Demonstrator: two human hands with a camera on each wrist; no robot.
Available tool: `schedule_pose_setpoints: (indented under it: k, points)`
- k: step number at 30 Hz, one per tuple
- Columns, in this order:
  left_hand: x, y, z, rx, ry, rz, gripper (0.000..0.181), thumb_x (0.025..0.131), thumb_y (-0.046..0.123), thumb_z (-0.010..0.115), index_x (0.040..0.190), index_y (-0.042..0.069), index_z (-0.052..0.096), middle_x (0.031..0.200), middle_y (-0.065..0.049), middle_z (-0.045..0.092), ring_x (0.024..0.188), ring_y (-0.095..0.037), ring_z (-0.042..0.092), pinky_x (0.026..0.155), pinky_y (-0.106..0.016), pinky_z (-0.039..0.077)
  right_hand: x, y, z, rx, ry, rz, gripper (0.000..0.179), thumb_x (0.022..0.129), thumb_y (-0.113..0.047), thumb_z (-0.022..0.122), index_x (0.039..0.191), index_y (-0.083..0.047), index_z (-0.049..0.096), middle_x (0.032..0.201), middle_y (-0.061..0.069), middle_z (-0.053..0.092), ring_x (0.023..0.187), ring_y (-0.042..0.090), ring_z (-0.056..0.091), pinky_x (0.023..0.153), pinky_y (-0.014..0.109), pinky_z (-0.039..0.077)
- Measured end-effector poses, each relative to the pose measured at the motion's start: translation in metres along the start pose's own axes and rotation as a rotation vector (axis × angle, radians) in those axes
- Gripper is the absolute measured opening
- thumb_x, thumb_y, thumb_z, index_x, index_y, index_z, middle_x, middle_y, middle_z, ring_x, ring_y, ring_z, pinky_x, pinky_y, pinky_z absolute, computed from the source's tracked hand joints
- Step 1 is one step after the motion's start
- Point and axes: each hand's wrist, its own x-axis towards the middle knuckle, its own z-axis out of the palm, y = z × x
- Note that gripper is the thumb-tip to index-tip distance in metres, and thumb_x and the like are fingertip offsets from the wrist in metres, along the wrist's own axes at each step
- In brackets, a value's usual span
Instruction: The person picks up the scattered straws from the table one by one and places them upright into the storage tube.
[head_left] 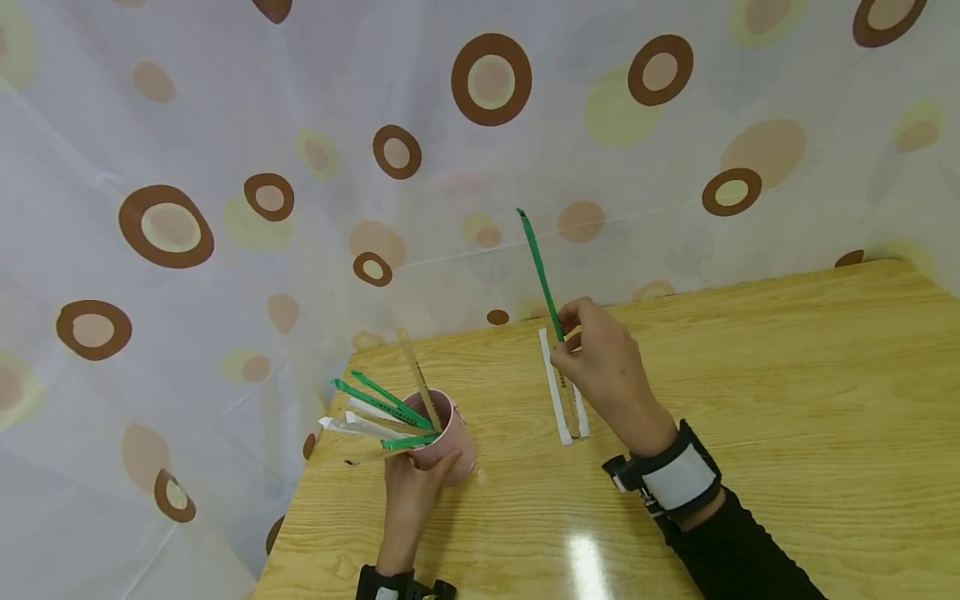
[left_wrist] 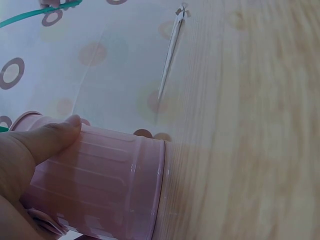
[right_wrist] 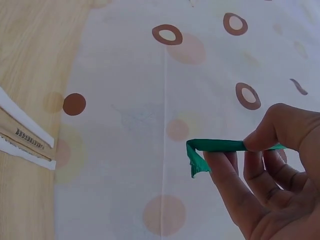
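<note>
My right hand (head_left: pixel 606 367) pinches a long green paper-wrapped straw (head_left: pixel 538 265) near its lower end, above the table; its far end points up and to the left. In the right wrist view, the bent wrapper end (right_wrist: pixel 199 165) of that straw hangs past the fingertips. My left hand (head_left: pixel 411 490) grips a pink ribbed cup (left_wrist: pixel 107 175) from its near side, the thumb lying along the wall. Several wrapped straws lean out of the cup, among them green straws (head_left: pixel 378 400), white straws (head_left: pixel 367 427) and a tan straw (head_left: pixel 417 375).
White wrapped straws (head_left: pixel 554 387) lie side by side on the wooden table (head_left: pixel 787 400) under my right hand, with a tan printed straw (right_wrist: pixel 25 131) between them. A white sheet (head_left: pixel 562 158) with brown and yellow circles hangs behind and to the left.
</note>
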Motion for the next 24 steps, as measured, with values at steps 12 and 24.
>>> schedule_pose_setpoints:
  k: [12,24]
  points:
    - [0.000,0.001,0.000,0.039,0.007,0.018,0.089,0.077,0.014,0.090,0.146,-0.006,0.038,0.142,-0.023,0.050,0.135,-0.039,0.047,0.112,-0.058,0.038,-0.010,-0.021,0.008,0.063,-0.037,-0.053,0.033,0.084,0.008,0.063,0.115,-0.004,0.061,0.102,0.008,0.067,0.084,0.021,0.067,0.068,0.038,0.057]
    - [0.000,0.001,0.001,0.046,0.010,0.009,0.089,0.077,0.014,0.090,0.146,-0.006,0.038,0.142,-0.024,0.050,0.135,-0.040,0.047,0.112,-0.058,0.038,-0.020,-0.032,0.024,0.036,-0.059,-0.175,0.031,0.081,0.010,0.066,0.108,-0.004,0.059,0.095,0.006,0.064,0.078,0.017,0.069,0.065,0.030,0.058]
